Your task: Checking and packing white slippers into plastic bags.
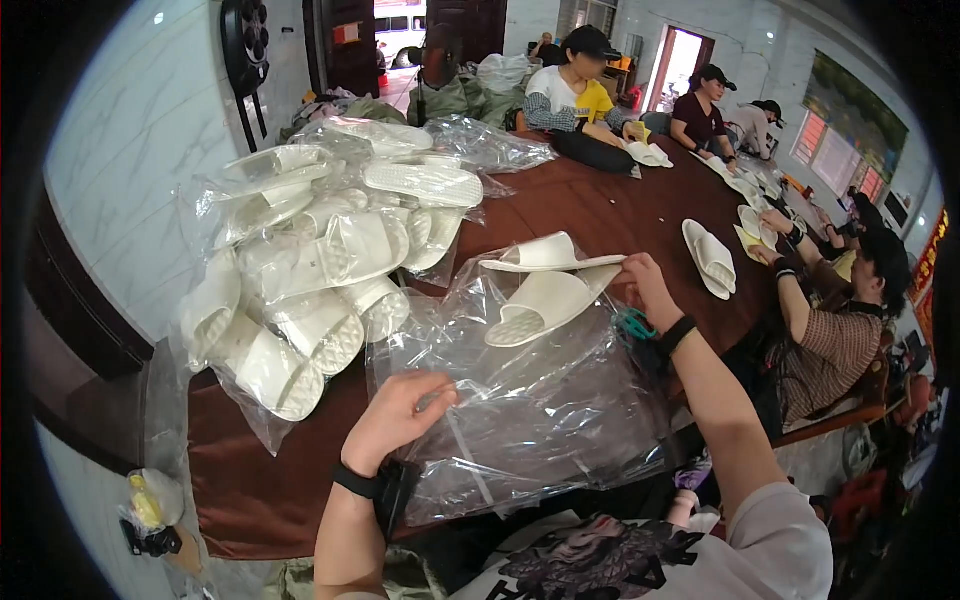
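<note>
White shirt [740,560] nearest — left hand [396,412] at plastic [545,430], right hand [650,290] gripping slippers [545,302].

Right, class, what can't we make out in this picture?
All in the head view:
Pile: how many slippers it holds; upper ones hide the rest.
Left hand: whether it pinches the bag; glare on the clear film masks contact.
Right hand: its full grip; the hand itself hides some fingers.
Van: its full length; the doorway cuts it off.

We look through one wide fisheye on the head, close above the near edge of the surface [590,215], facing down and across it toward its far edge.
</note>
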`<state>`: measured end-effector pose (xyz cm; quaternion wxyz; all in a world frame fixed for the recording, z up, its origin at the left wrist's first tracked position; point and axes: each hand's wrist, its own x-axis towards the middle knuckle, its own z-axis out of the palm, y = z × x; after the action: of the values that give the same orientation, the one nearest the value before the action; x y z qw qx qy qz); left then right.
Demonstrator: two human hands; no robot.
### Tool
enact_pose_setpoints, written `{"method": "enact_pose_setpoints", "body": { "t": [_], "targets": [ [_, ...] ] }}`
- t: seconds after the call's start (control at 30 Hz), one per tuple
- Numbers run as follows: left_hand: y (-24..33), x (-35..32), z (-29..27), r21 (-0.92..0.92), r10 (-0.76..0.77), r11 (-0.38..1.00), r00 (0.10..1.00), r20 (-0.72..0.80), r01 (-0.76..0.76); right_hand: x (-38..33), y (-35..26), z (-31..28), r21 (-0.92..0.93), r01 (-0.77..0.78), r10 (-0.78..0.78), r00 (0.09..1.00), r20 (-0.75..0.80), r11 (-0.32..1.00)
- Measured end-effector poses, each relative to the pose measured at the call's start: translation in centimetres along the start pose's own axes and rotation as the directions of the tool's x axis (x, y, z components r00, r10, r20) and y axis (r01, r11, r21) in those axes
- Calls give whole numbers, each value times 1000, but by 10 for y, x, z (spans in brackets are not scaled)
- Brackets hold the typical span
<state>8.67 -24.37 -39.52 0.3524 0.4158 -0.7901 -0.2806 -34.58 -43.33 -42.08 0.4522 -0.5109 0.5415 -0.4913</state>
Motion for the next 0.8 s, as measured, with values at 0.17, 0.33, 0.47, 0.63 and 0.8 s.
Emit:
{"method": "enact_pose_setpoints", "body": {
  "t": [0.17,0.33,0.47,0.63,0.8],
  "targets": [
    [-6,-5,8,-62,-135,987,975,178,148,-1,-29,16,110,-365,357,930,86,925],
    [-1,1,7,17,-240,970,946,217,242,23,-16,8,-24,-323,321,925,203,946],
    [-18,-3,14,33,-192,981,967,166,189,37,-28,-7,-22,-212,210,974,-81,977],
    [-28,-6,15,47,-154,988,977,150,149,57,-51,-73,27,0,10,936,-353,1000],
    [-20,-3,4,50,-191,981,977,96,187,43,-62,-167,210,193,-17,774,-633,958]
  ]
}}
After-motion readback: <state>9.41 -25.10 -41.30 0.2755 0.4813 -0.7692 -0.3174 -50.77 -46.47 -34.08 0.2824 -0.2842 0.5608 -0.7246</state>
